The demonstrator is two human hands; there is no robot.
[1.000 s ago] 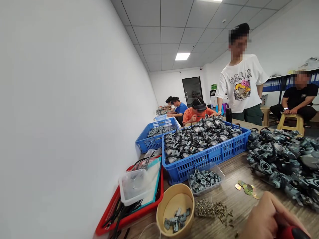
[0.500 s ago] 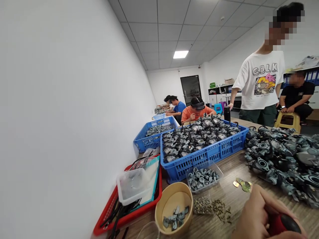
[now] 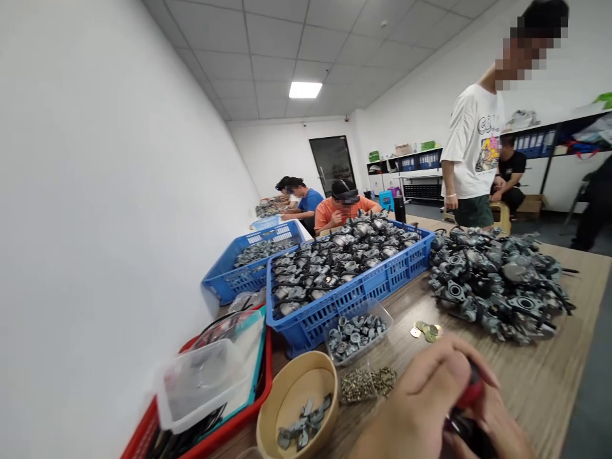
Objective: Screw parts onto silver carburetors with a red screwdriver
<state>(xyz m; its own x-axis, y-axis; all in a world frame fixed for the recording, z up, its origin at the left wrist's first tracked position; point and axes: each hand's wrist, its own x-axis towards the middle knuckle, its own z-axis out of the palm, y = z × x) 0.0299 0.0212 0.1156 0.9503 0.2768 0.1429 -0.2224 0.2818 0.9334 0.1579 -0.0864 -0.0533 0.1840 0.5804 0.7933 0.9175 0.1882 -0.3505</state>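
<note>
My left hand [image 3: 423,392] is closed, its fingers curled over a red-and-black tool handle [image 3: 472,386] shaped like a screwdriver's; the tool's far end is hidden. Close against it on the right, my right hand [image 3: 507,424] is partly covered, with bent fingers. Between the hands shows a dark, shiny part [image 3: 456,426], too hidden to name. Several thin brass-coloured plates [image 3: 427,331] lie on the table just beyond my hands. To the left, small brass screws [image 3: 358,384] fill a clear box, some spilling beside it.
Carburetors fill a blue crate [image 3: 354,299]; more form a loose pile [image 3: 502,280] at right. Small metal parts sit in a clear tub [image 3: 356,335]. A tan round bowl [image 3: 272,389] holds grey clips. A red tray [image 3: 268,373] is at left by the wall. A person [image 3: 473,146] stands beyond the table.
The view has swung right, so the table's things sit further left. My right hand has come into sight against my left hand. The standing person has turned and shifted.
</note>
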